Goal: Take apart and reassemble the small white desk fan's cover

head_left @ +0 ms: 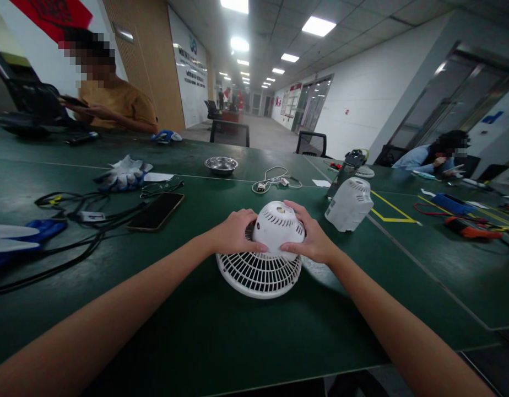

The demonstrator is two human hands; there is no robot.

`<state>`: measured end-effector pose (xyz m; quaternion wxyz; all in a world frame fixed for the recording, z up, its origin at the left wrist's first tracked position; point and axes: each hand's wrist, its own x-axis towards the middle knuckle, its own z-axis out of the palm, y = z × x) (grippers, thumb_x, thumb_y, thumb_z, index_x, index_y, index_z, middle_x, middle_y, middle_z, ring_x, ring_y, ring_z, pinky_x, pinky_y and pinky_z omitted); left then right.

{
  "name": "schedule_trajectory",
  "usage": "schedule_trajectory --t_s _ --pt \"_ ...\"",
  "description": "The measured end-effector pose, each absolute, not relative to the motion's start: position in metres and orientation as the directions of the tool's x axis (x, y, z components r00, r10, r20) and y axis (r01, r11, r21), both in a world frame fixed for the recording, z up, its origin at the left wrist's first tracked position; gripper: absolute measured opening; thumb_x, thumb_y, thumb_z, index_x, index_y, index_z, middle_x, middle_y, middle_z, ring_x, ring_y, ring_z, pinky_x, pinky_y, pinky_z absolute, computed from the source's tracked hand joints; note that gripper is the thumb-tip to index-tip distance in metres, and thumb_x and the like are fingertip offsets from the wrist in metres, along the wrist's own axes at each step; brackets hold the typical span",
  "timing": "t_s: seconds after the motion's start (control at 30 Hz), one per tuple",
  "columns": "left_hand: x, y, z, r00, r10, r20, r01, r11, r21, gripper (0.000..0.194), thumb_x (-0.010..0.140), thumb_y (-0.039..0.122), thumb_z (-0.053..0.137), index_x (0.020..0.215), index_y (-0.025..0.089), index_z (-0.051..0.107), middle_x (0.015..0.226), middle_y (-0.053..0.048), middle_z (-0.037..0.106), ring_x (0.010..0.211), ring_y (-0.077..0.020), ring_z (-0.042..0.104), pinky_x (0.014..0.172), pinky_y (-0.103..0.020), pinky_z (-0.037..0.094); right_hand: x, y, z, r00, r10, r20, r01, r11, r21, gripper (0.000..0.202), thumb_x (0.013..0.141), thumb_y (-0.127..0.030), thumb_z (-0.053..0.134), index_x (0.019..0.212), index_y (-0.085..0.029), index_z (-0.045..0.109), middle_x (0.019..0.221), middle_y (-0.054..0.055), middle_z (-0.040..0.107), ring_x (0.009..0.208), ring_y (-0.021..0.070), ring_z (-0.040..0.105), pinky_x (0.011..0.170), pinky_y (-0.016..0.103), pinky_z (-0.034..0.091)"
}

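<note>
Head camera: left fingers and right fingers half-open, snug around white housing; green table, bright room beyond.

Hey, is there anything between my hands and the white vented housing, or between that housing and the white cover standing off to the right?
Nothing visible separates the left hand or right hand from the white vented housing; both grip it. Toward the white cover, only the right hand is in between.

Green table with black phone
</note>
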<state>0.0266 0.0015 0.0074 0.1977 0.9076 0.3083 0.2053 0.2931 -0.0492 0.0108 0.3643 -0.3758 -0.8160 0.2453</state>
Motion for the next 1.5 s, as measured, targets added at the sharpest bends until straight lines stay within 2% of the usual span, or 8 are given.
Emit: schedule_trajectory --t_s 0.2,0.5,0.8,1.07,1.2,1.3,1.4,1.5 --pt "0.027 0.002 0.007 0.74 0.641 0.202 0.478 -0.713 0.512 0.075 0.073 0.071 0.068 0.125 0.017 0.06 0.121 -0.014 0.06 0.106 -0.0318 0.056 0.092 -0.049 0.043 0.295 -0.046 0.012 -0.49 0.778 0.392 0.433 0.608 -0.665 0.104 0.073 -0.045 0.085 0.157 -0.035 0.024 0.155 0.009 0.046 0.132 0.0366 0.055 0.112 0.061 0.042" --pt "0.026 -0.001 0.008 0.732 0.656 0.181 0.484 -0.689 0.54 0.074 0.074 0.07 0.068 0.126 0.018 0.06 0.122 -0.014 0.06 0.107 -0.0325 0.057 0.091 -0.048 0.044 0.296 -0.046 0.015 -0.517 0.757 0.399 0.45 0.637 -0.626 0.103 0.075 -0.047 0.082 0.158 -0.032 0.023 0.154 0.011 0.047 0.135 0.0377 0.051 0.114 0.062 0.039" --pt "0.025 0.003 0.001 0.753 0.601 0.268 0.432 -0.759 0.486 0.075 0.072 0.068 0.071 0.131 0.024 0.059 0.124 -0.013 0.062 0.111 -0.0347 0.057 0.095 -0.054 0.044 0.295 -0.048 0.015 -0.526 0.731 0.436 0.493 0.679 -0.544 0.097 0.076 -0.049 0.081 0.155 -0.034 0.027 0.155 0.011 0.043 0.135 0.0384 0.05 0.112 0.064 0.04" --pt "0.025 0.002 0.003 0.709 0.64 0.298 0.482 -0.747 0.458 0.065 0.075 0.059 0.073 0.124 0.018 0.062 0.121 -0.015 0.064 0.11 -0.0348 0.059 0.095 -0.054 0.046 0.291 -0.047 0.011 -0.503 0.714 0.486 0.577 0.697 -0.426 0.091 0.077 -0.054 0.079 0.15 -0.034 0.028 0.154 0.011 0.044 0.134 0.0376 0.05 0.111 0.061 0.041" --pt "0.028 -0.001 -0.003 0.601 0.692 0.4 0.484 -0.714 0.506 0.064 0.087 0.039 0.063 0.146 0.02 0.043 0.137 -0.015 0.059 0.124 -0.0344 0.057 0.104 -0.057 0.043 0.292 -0.048 0.014 -0.485 0.735 0.475 0.644 0.667 -0.375 0.08 0.088 -0.058 0.065 0.153 -0.032 0.027 0.156 0.012 0.043 0.13 0.038 0.053 0.109 0.062 0.042" --pt "0.03 -0.005 -0.008 0.656 0.624 0.425 0.36 -0.753 0.55 0.089 0.088 0.039 0.063 0.16 0.023 0.013 0.156 -0.018 0.041 0.139 -0.0363 0.045 0.113 -0.058 0.036 0.295 -0.05 0.016 -0.509 0.731 0.453 0.607 0.679 -0.413 0.071 0.093 -0.057 0.054 0.154 -0.032 0.027 0.148 0.011 0.051 0.105 0.0314 0.065 0.095 0.057 0.052" --pt "0.031 -0.008 -0.011 0.701 0.578 0.418 0.296 -0.768 0.568 0.126 0.075 0.05 0.077 0.16 0.023 -0.012 0.164 -0.024 0.023 0.144 -0.0443 0.036 0.115 -0.063 0.032 0.295 -0.053 0.014 -0.554 0.719 0.42 0.525 0.693 -0.494 0.076 0.091 -0.051 0.056 0.156 -0.032 0.023 0.117 0.007 0.068 0.08 0.0237 0.066 0.079 0.049 0.058" --pt "0.031 -0.011 -0.012 0.685 0.597 0.417 0.297 -0.751 0.589 0.135 0.069 0.053 0.082 0.158 0.024 -0.016 0.16 -0.026 0.028 0.138 -0.0462 0.043 0.111 -0.064 0.038 0.291 -0.056 0.01 -0.566 0.73 0.383 0.479 0.67 -0.568 0.086 0.085 -0.041 0.064 0.157 -0.032 0.018 0.087 0.001 0.067 0.065 0.0193 0.061 0.065 0.041 0.058"
